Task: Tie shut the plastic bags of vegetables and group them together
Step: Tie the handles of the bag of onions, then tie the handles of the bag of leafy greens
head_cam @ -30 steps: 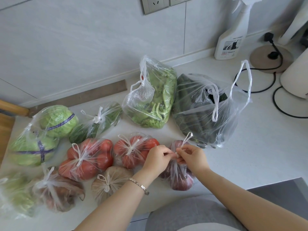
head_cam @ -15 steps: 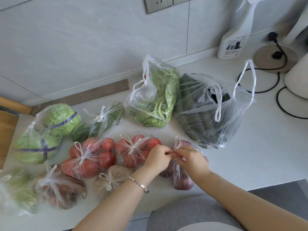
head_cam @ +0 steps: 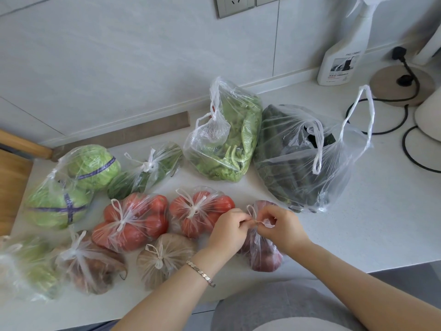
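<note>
A white speckled surface (head_cam: 358,223) runs along a wall of large pale grey tiles (head_cam: 119,68), lit by soft, even daylight, with a grey socket plate (head_cam: 235,4) set high in the wall. At the far right stand a white spray bottle (head_cam: 343,58) against the wall, a round tan base (head_cam: 401,86) with a black plug on it, looping black cables (head_cam: 405,149), and the edge of a white appliance (head_cam: 429,115). At the left a wooden board (head_cam: 12,187) lies just beside the surface's end, with a wooden handle (head_cam: 23,145) above it and a brownish strip (head_cam: 124,134) along the foot of the wall.
</note>
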### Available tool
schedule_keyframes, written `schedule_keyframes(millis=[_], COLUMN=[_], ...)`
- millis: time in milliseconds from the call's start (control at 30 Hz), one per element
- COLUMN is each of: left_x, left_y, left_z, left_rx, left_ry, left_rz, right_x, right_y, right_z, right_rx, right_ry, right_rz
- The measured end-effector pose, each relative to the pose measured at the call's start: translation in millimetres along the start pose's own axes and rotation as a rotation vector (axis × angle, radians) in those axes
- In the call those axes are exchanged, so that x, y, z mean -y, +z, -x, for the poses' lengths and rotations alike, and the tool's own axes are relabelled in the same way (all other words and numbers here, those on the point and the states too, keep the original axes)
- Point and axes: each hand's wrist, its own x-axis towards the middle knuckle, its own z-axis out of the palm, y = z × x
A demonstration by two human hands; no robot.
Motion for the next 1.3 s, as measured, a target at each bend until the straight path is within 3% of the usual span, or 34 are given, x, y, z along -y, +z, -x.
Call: schedule_keyframes(millis=[100,200,433,600,767,967,1100,1167,1300], left_x=[1,-1,-7,-10,-6,-8,-15,-24,-37], left_y=[0,1,-3,-3,-1,2,-20,-40,-85], left_z=[-1,-3,-11,-10,-9,-12,-29,-43,-78], left_rx=[0.003,0.040,0.199,0.170,0.065,0.066,0.236,0.132,-0.404], left_ry=[0.033,-0.035,-0.253,-0.256,-0.202,-0.256,-0.290,-0.239,-0.050], left_rz=[0.010,0.073,0.171,0.085,-0.120,-0.199,-0.243,-0.199,-0.133], right_x=[-1,-8,-23,-25,-33,-30,9,31,78], right_y=[-13,-20,-8,-2,-11,-11,-34,-47,-68], right_z=[-10,-16,-12,-8,3,5,-19,-41,-93], right_rx=[0.250,0.384,0.084,-0.089,-0.056,0.087,0.503,0.535,0.275], right_ry=[0.183,0.177,-0.448,-0.584,-0.634,-0.431,-0.062,-0.051,-0.135], right_rz=[-0.331,-0.256,0.328,0.650,0.755,0.708,0.536,0.494,0.434])
